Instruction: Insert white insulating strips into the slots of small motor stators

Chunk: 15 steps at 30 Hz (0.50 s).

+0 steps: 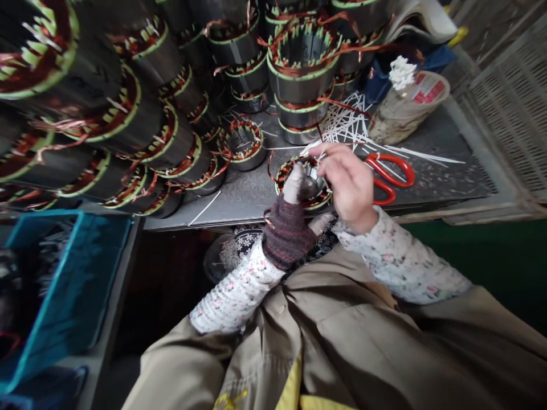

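A motor stator (322, 199), a steel ring with copper windings and green-yellow slot insulation, stands at the front edge of the bench. My left hand (293, 219), in a dark fingerless knitted glove, closes over its near rim, with fingers reaching to the opening. Above the stator's right side is my right hand (348, 185), bare, thumb and fingers pinched together; whatever sits between the fingertips is too small to name. Red-handled scissors (391, 173) lie just right of that hand, blades hidden. Behind the stator, thin white sticks (348, 122) lie in a loose pile.
Stacked stators (303, 85) rise at the back and crowd the left, copper leads sticking out. One low stator (241, 145) stands apart. A plastic tub (405, 114) with white pieces on top is at right. A blue bin (72, 285) sits lower left.
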Each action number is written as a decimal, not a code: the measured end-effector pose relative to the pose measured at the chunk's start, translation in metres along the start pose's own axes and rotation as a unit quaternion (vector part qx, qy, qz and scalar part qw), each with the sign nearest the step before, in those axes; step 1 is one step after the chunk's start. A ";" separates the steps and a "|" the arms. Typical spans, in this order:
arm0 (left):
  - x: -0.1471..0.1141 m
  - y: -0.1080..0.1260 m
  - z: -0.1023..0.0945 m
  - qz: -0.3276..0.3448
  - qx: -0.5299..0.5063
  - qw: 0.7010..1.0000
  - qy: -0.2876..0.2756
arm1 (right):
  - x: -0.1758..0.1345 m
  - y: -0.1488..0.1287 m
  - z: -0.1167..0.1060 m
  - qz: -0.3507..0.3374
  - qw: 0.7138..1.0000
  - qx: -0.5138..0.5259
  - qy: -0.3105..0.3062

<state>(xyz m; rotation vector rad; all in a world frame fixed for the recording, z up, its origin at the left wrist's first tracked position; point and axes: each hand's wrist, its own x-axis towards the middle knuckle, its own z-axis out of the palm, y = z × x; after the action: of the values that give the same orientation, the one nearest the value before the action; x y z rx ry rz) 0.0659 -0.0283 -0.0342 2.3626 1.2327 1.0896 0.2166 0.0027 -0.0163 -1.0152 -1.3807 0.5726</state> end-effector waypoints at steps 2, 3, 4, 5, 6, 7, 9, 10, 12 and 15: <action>0.002 -0.002 -0.009 0.011 -0.027 0.999 -0.031 | -0.018 0.006 -0.006 -0.065 0.993 -0.099 -0.031; 0.004 -0.004 -0.015 0.038 -0.032 0.998 -0.042 | -0.027 0.009 -0.011 -0.078 0.986 -0.134 -0.054; 0.006 -0.007 -0.021 0.078 -0.024 0.995 -0.049 | -0.035 0.013 -0.015 -0.077 0.981 -0.161 -0.073; 0.009 -0.009 -0.027 0.122 -0.003 0.991 -0.053 | -0.040 0.017 -0.019 -0.067 0.977 -0.179 -0.090; 0.013 -0.011 -0.033 0.164 0.030 0.984 -0.055 | -0.043 0.022 -0.021 -0.056 0.975 -0.189 -0.104; 0.016 -0.013 -0.038 0.198 0.069 0.976 -0.061 | -0.043 0.026 -0.023 -0.049 0.974 -0.190 -0.113; 0.024 -0.018 -0.049 0.225 0.139 0.960 -0.096 | -0.040 0.035 -0.026 -0.054 0.977 -0.167 -0.123; 0.027 -0.021 -0.053 0.222 0.159 0.955 -0.119 | -0.036 0.038 -0.028 -0.062 0.979 -0.148 -0.127; 0.034 -0.027 -0.058 0.209 0.170 0.951 -0.151 | -0.029 0.043 -0.034 -0.075 0.981 -0.116 -0.136; 0.043 -0.038 -0.059 0.186 0.153 0.959 -0.150 | -0.022 0.047 -0.044 -0.069 0.979 -0.102 -0.162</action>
<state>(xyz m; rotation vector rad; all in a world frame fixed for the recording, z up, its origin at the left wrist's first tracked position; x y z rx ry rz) 0.0159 0.0226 0.0071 2.9482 0.9245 0.6212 0.2657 -0.0033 -0.0625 -1.0081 -1.8149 0.5151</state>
